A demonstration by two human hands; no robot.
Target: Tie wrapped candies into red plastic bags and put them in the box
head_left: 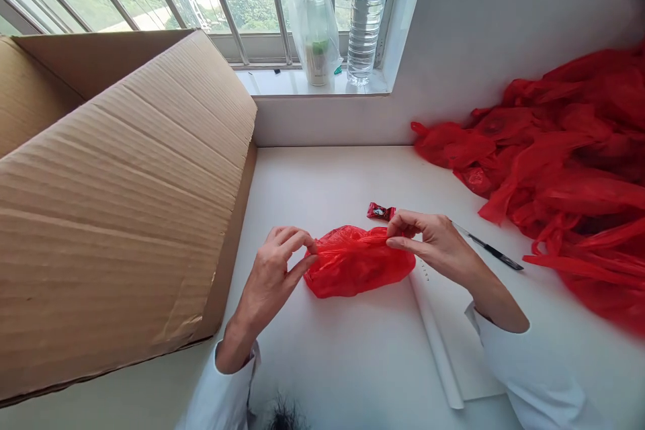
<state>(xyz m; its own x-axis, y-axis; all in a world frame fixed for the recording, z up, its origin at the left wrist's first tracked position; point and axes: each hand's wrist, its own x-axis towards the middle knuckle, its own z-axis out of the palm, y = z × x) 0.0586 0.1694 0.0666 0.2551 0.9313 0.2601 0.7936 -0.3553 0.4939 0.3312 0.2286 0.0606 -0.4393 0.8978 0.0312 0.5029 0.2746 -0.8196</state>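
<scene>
A red plastic bag (357,269) lies bunched on the white table between my hands. My left hand (282,259) pinches its left end between thumb and fingers. At the bag's upper right edge, my right hand (423,238) grips the gathered plastic the same way. What the bag contains, if anything, cannot be made out through the film. Just beyond my right fingers lies a small dark red wrapped candy (380,211), partly hidden by that hand.
A large open cardboard box (125,215) fills the left side. Many red plastic bags (564,161) are heaped at right. A pen (496,255) and a notepad with a rolled page (468,342) lie near my right arm. A water bottle (366,33) and a bagged jar (316,33) stand on the windowsill.
</scene>
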